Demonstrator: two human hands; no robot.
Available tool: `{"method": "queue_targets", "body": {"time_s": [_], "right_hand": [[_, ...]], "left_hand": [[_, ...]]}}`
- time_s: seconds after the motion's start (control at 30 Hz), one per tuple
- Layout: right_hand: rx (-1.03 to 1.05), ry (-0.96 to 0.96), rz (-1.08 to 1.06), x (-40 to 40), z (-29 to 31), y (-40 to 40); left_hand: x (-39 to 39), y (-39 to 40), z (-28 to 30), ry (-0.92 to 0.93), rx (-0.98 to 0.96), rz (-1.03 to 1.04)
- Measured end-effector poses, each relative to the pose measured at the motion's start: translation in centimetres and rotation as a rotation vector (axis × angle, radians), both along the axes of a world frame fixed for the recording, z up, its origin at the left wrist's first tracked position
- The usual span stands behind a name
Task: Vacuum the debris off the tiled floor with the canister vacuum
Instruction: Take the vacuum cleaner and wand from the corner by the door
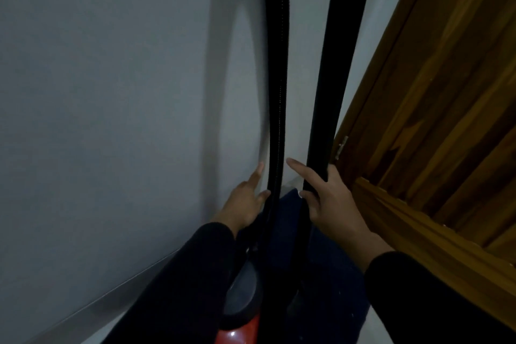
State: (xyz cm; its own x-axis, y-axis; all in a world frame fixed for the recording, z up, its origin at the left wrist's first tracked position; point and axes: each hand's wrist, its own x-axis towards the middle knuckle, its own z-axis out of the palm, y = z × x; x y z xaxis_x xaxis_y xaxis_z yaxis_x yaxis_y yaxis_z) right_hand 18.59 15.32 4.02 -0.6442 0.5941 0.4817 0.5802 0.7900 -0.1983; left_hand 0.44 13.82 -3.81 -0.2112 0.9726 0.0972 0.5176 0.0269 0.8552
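Right hand (pixel 332 201), lower centre-right, grips the black wand (pixel 332 92) (forefinger extended, remaining fingers wrapped). Left hand (pixel 247 204), at centre, fingers spread, touches the ribbed hose (pixel 276 92) just left of the wand. Red vacuum (pixel 240 335) at bottom centre; wooden door (pixel 446 78) at right. No lettering legible.

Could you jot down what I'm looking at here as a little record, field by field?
Left hand: fingers straight, touching the ribbed black hose
Right hand: curled round the smooth black tube
Vacuum body: red, low in the view, between the sleeves
Left side: grey wall
Right side: wooden door
Debris: none in view
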Motion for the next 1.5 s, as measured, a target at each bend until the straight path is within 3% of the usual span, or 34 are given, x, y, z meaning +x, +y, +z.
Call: {"method": "queue_targets", "body": {"time_s": [0.27,0.53,0.83,1.13,1.33,1.5], "right_hand": [[0.042,-0.077,0.125,1.2,0.4,2.7],[0.036,-0.048,0.151,1.5,0.5,3.3],[-0.048,-0.030,0.027,1.5,1.3,2.6],[-0.500,0.022,-0.093,0.0,2.9,2.0],[-0.503,-0.101,-0.207,-1.1,3.7,1.6],[-0.508,-0.023,-0.212,-1.2,3.1,1.3]], "left_hand": [[0.4,9.0,-3.1,-0.069,0.081,-0.023],[1.9,10.4,-4.4,-0.114,0.135,-0.053],[2.1,7.6,-2.8,-0.201,0.171,0.072],[3.6,2.7,-0.1,-0.441,0.207,0.003],[5.5,-0.2,1.5,-0.470,0.217,-0.043],[5.9,-1.2,2.2,-0.443,0.222,-0.032]]}}
